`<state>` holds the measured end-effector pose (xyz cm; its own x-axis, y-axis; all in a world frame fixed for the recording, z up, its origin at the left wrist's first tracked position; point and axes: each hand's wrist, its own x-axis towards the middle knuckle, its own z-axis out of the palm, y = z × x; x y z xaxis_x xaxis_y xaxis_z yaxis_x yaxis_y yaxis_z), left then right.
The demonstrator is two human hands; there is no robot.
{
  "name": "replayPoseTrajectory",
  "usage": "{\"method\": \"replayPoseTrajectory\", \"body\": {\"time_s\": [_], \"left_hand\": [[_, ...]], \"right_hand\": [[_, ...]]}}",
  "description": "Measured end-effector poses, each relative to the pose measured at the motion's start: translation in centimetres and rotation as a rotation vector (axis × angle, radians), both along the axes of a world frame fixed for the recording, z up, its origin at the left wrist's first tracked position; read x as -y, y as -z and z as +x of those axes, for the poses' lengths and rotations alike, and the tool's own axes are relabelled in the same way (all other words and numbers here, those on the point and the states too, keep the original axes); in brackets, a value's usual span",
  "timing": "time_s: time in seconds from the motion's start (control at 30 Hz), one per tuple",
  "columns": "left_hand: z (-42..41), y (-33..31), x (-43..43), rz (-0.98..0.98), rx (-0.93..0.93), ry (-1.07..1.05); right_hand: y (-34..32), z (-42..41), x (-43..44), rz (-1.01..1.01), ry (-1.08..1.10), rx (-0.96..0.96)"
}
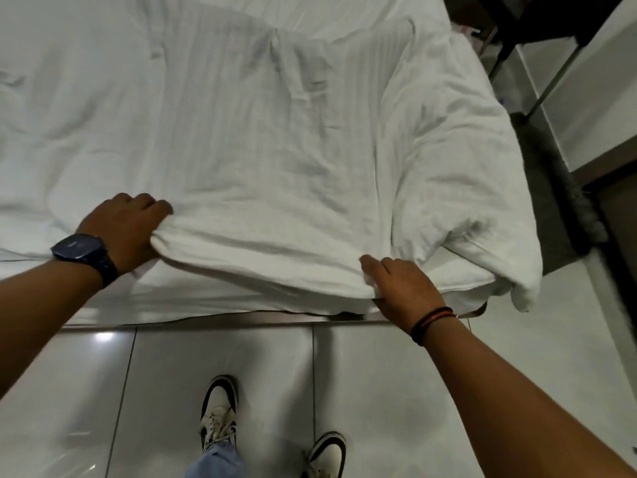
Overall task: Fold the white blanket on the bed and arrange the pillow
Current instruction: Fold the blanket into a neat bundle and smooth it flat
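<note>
The white blanket (pixel 275 160) lies spread over the bed, wrinkled, with a thick folded edge along the near side. My left hand (pixel 124 229), with a dark watch on the wrist, is closed around that near edge at its left end. My right hand (pixel 400 284), with red and black bands on the wrist, grips the same edge further right, fingers tucked into the fabric. At the bed's right end the blanket bunches into a thick lump (pixel 482 215) that hangs over the corner. No pillow is clearly distinguishable from the white bedding.
The bed's white sheet (pixel 51 132) stretches to the left. Glossy white floor tiles (pixel 379 391) lie below, with my two shoes (pixel 220 408) close to the bed's edge. A dark metal-legged piece of furniture (pixel 537 32) and a dark strip of floor stand at the right.
</note>
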<state>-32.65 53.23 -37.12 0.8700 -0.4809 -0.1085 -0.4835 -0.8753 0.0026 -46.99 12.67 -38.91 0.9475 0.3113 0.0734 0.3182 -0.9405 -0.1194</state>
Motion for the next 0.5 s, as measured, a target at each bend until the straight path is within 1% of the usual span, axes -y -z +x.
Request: {"method": "replayPoseTrajectory", "body": {"time_s": [0.07, 0.1, 0.13, 0.2, 0.23, 0.3, 0.37, 0.4, 0.43, 0.5], "left_hand": [[0.2, -0.3, 1.0, -0.019, -0.025, 0.084], [0.0, -0.4, 1.8, -0.017, -0.028, 0.166], [-0.3, -0.4, 2.9, -0.006, -0.030, 0.255], [-1.0, -0.6, 5.6, -0.005, -0.035, 0.382], [-1.3, -0.5, 7.3, -0.027, -0.034, 0.423], [-2.0, -0.2, 11.2, -0.054, -0.013, 0.484], [-2.6, 0.3, 14.8, -0.020, 0.007, 0.490], [-2.8, 0.6, 16.2, 0.011, -0.011, 0.467], [-2.8, 0.8, 17.2, 0.030, -0.049, 0.432], [-2.6, 1.1, 17.4, -0.013, -0.155, 0.345]], "right_hand": [[-0.6, -0.8, 1.8, 0.038, -0.004, -0.004], [-0.8, -1.1, 2.8, 0.052, 0.065, 0.034], [-0.9, -1.2, 3.9, 0.062, 0.187, 0.085], [-1.0, -1.1, 6.4, 0.036, 0.506, 0.142], [-1.0, -0.9, 7.7, -0.005, 0.647, 0.117], [-1.0, -0.4, 10.0, -0.092, 0.833, -0.050], [-0.9, 0.3, 11.5, -0.120, 0.907, -0.232], [-0.8, 0.6, 12.1, -0.144, 0.895, -0.273], [-0.8, 0.8, 12.5, -0.176, 0.865, -0.274], [-1.0, 0.7, 13.3, -0.187, 0.831, -0.175]]}}
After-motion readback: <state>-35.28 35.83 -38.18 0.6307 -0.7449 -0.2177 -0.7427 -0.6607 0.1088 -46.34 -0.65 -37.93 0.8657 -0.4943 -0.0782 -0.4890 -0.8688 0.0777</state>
